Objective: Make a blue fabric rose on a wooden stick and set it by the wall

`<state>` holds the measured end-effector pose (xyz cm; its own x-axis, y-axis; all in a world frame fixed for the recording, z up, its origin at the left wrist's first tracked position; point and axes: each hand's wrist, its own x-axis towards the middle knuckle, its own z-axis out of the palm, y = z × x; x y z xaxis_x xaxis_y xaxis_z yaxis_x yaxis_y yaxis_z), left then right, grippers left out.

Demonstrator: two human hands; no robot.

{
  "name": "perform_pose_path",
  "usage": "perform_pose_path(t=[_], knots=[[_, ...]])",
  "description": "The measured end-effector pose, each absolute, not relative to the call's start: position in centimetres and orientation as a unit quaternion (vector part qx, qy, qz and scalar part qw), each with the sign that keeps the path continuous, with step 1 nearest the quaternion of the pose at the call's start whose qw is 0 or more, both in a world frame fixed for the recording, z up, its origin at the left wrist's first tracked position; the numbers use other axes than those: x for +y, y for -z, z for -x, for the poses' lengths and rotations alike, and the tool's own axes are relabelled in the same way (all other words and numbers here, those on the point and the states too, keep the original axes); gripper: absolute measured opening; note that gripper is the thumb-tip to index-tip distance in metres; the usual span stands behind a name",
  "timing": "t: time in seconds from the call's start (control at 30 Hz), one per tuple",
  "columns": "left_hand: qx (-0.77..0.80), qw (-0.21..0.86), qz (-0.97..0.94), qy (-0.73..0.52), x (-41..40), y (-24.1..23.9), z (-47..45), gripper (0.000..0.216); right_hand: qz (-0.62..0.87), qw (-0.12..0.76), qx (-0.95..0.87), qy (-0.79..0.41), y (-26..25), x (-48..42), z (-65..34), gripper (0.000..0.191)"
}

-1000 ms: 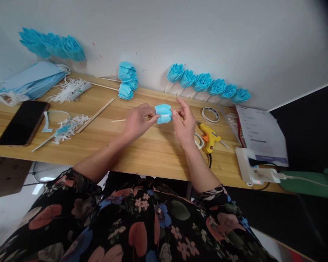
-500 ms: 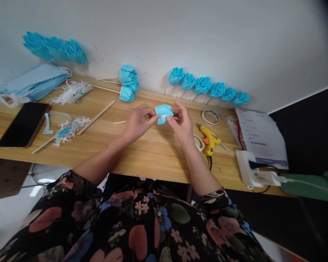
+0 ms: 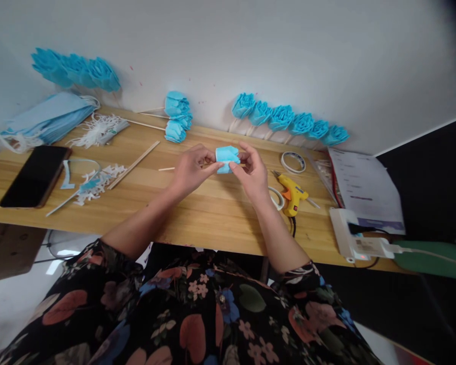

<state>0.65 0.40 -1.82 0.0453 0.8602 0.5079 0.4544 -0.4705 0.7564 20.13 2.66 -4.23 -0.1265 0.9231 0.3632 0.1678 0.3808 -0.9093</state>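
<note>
A small roll of light blue mask fabric (image 3: 227, 155) on a thin wooden stick (image 3: 166, 169) is held above the wooden table (image 3: 213, 208), near its middle. My left hand (image 3: 192, 170) pinches the roll's left side with thumb and fingers closed. My right hand (image 3: 251, 172) pinches its right side, fingers curled round it. The stick pokes out to the left past my left hand.
Finished blue fabric flowers (image 3: 289, 119) lean on the wall, more lie at the back (image 3: 177, 116) and upper left (image 3: 76, 71). A yellow glue gun (image 3: 293, 192), tape rolls (image 3: 293, 161), papers (image 3: 361, 187) and power strip (image 3: 351, 241) are right. Phone (image 3: 34, 176), mask stack (image 3: 49, 119) and scraps (image 3: 91, 180) are left.
My right hand's fingers, spread a second ago, have closed onto the right side of the blue roll. The left hand has hardly moved.
</note>
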Motion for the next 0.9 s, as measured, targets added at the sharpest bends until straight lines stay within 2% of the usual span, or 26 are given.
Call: perform_pose_path(t=[0.47,0.7,0.9], knots=[[0.491,0.194,-0.703,-0.476,0.7,1.8,-0.2,0.018,0.417,0.505,-0.637,-0.407,3.3,2.3,-20.2,0.046],[0.491,0.142,-0.717,-0.474,1.3,2.0,0.7,0.016,0.463,0.507,-0.642,-0.341,1.6,1.6,-20.7,0.023],[0.482,0.122,-0.729,-0.470,1.2,2.2,0.6,0.014,0.467,0.473,-0.674,-0.321,1.4,1.4,-20.6,0.019]])
